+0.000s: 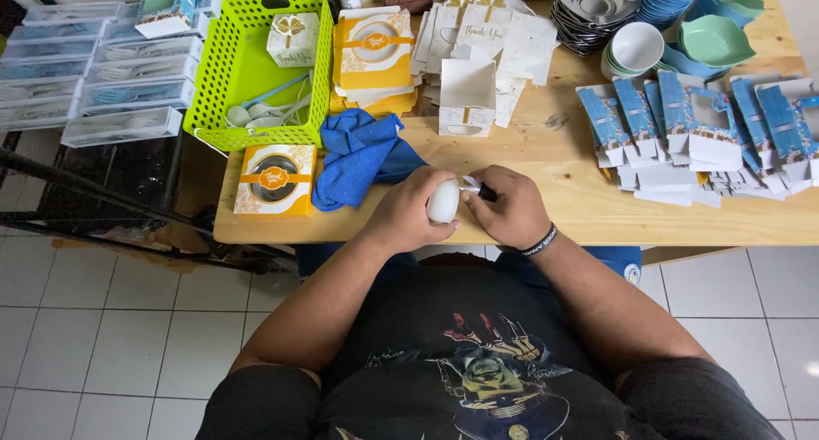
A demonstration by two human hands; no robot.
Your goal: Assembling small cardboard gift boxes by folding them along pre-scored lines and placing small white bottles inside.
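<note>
Left hand (408, 211) is closed around a small white bowl (444, 201), tilting it at the wooden table's (546, 163) near edge, presumably for access. Right hand (510, 208) pinches a black marker (479, 189) against it. Blue cloth (363, 154) lies just beside.

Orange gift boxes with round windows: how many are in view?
2: one orange gift box at the table's front edge left of the blue cloth, another atop an orange stack beside the green basket. More may be hidden underneath.
</note>
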